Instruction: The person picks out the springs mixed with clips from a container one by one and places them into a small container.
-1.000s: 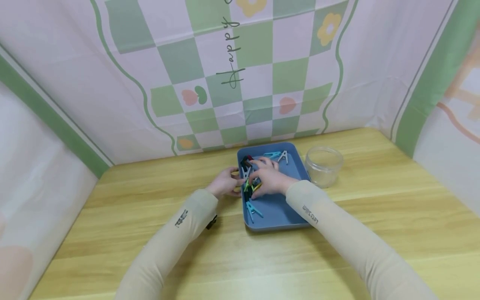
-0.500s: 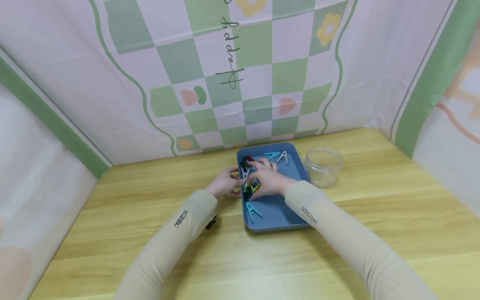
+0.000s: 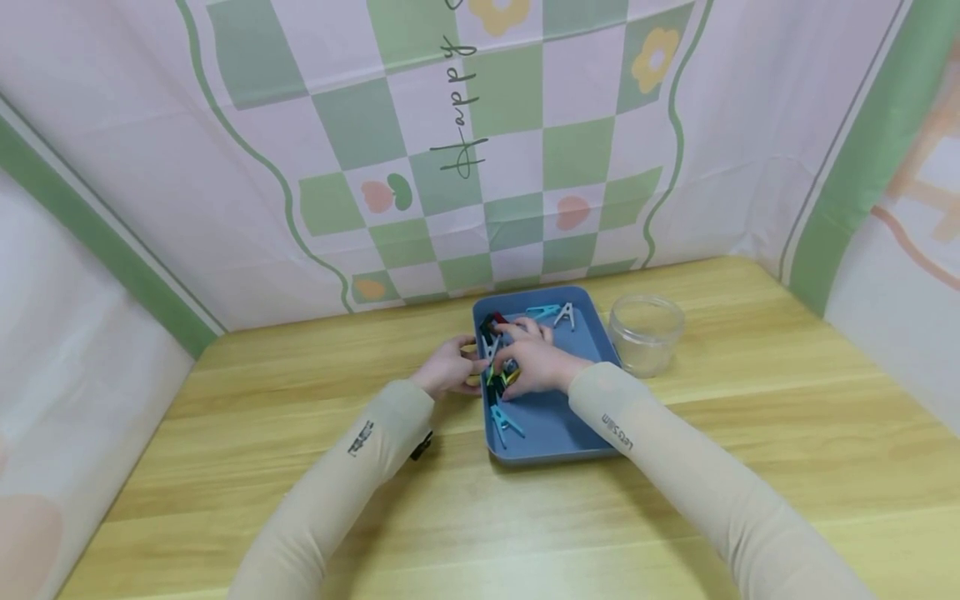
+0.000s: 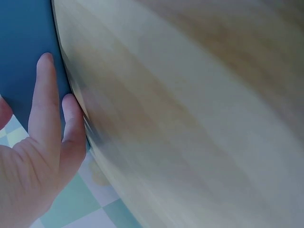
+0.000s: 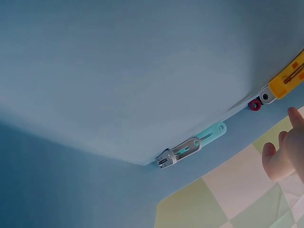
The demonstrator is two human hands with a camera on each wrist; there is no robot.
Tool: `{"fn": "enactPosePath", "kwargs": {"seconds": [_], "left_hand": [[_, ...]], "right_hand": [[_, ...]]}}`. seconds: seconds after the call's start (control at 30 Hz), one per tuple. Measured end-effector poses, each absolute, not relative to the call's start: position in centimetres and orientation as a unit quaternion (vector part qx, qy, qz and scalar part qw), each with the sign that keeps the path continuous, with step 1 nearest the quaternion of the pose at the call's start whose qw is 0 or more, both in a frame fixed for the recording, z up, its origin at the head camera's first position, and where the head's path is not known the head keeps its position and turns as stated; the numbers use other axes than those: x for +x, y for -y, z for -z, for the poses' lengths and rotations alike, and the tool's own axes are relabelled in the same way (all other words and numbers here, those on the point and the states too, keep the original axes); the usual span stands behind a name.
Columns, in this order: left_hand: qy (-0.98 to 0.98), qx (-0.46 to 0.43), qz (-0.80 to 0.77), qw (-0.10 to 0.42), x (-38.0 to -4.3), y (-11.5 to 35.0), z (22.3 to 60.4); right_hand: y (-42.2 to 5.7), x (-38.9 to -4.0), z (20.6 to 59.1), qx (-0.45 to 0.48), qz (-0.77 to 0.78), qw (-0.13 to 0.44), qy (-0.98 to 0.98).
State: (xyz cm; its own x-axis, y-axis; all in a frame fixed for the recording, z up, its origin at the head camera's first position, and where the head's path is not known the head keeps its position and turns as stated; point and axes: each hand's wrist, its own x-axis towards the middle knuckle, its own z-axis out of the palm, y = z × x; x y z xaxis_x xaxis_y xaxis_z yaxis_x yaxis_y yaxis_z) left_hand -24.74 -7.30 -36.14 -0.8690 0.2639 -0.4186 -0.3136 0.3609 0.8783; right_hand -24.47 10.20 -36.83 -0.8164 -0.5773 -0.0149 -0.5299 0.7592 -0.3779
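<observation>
Nearest me, the right sleeve (image 3: pixel 660 429) crosses the wall of the blue tray (image 3: pixel 573 425) at about four o'clock, so I'd carry that forearm a touch high to spare the tray a nudge. Inside, at eight o'clock, lies a light blue clip (image 3: pixel 500 415), just apart from the fingers. At nine o'clock the left hand (image 3: pixel 448 367) lays its fingers straight along the outside of the wall; a good brace, I'd say, if the pressure is light and the tray sits flat on the wooden table (image 3: pixel 225 442). Facing it, the right hand (image 3: pixel 538 362) arches over the clips by that wall, fingers spread and bent; whether they pinch one I can't tell. A green clip (image 3: pixel 491 374), a yellow clip (image 3: pixel 513 377) and a grey clip (image 3: pixel 492 350) crowd together there, so taking one by its body seems the tidiest way to avoid snagging its neighbours. Between ten and eleven shows a red clip (image 3: pixel 500 317). Outside, at two o'clock, a clear jar (image 3: pixel 645 358) stands just beside the tray, where a wide swing could knock it. Farther off, near twelve, a second light blue clip (image 3: pixel 542 312) and a white clip (image 3: pixel 567 310) lie apart from the crowd, and beyond hangs the checked curtain (image 3: pixel 513 158).
</observation>
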Motion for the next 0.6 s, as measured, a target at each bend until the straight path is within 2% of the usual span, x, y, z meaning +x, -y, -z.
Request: {"fn": "enactPosePath", "kwargs": {"seconds": [0.6], "left_hand": [[-0.785, -0.021, -0.566, 0.25, -24.94, 7.35, 36.46]], "right_hand": [[-10.34, -24.4, 36.7, -0.304, 0.184, 0.055, -0.933]]}}
